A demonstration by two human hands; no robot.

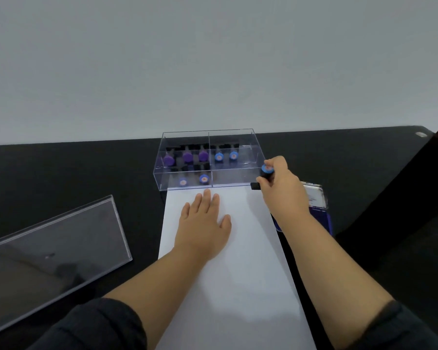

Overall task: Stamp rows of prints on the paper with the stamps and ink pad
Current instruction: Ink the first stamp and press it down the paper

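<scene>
Right hand (280, 183) is gripping a blue-capped stamp (266, 173) at the paper's (238, 261) far right corner while left hand (204, 223) is lying flat, pinning it; a tilted stamp risks smudging.

Black table (61, 178) bears paper (238, 274), clear box (208, 183), lid (53, 248), ink pad (319, 205).

The ink pad (319, 210) near the desk's (364, 173) right edge is mostly hidden behind the right hand (281, 188) and forearm; its inked face cannot be made out. That hand's fingers cover much of the blue-topped stamp (266, 173), whose printing face is out of sight. The designs on the stamp tops in the clear box (208, 160) are too small to read. The clear lid (51, 253) runs off the left edge, and the paper (238, 286) off the bottom.
</scene>
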